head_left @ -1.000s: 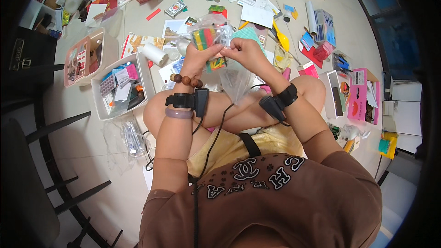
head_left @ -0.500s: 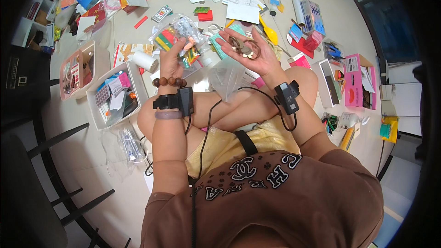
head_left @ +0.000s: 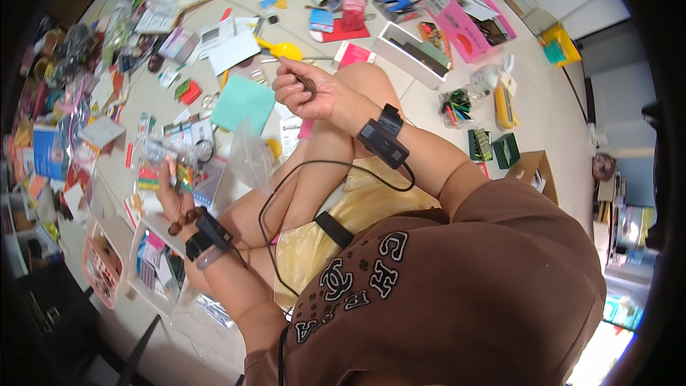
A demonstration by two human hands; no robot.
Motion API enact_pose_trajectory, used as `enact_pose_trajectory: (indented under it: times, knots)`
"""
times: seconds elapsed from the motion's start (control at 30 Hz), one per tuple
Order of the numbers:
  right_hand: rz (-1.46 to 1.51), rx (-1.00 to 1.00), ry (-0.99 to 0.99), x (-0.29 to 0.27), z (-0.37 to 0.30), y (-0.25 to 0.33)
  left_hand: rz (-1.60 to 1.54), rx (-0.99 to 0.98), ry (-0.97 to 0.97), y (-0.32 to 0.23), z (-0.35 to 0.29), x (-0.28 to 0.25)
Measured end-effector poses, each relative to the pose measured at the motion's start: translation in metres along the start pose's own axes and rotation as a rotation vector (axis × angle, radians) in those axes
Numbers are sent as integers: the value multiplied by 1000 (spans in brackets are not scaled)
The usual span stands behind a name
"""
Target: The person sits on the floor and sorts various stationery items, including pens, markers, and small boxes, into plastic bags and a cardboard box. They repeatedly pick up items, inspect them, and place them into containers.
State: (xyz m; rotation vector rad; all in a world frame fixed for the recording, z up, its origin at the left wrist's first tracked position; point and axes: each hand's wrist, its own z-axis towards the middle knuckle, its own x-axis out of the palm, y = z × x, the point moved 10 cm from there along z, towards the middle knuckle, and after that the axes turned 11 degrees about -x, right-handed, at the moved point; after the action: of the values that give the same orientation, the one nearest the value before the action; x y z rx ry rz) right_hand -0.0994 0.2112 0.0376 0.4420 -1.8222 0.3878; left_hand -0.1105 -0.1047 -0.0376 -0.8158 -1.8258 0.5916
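Observation:
My right hand is raised above my knee, its fingers curled closed around a thin brown cord loop. Most of what lies in that palm is hidden by the fingers. Low on the left, my left hand grips a clear plastic bag with red, yellow and green pieces inside. Between the two hands lie a teal textured sheet and an empty-looking clear bag, which rests by my shin. A yellow scoop-like tool is on the floor just beyond my right hand.
At the right stand a white open box and a pink box with papers. Two bins, one white and one pink, are beside my left forearm. Mixed papers and packets heap up at the far left.
My view has swung to the right. The right hand, which lay palm up with brown loops and small round pieces showing, has closed over them. My left hand still holds its bag.

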Motion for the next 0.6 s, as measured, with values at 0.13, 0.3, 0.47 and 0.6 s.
enact_pose_trajectory:
  times: [0.13,0.3,0.47,0.6]
  knots:
    - [-50,-143,9,-3,-55,53,-98,-57,3,4,4,-8]
    - [-83,-386,-151,-58,-131,133,-67,-52,-72,5,1,-15]
    - [-377,-710,-596,-176,-225,218,-60,-20,-123,5,-3,-26]
    - [-932,-601,-791,-246,-275,241,-40,-79,-62,8,1,-42]
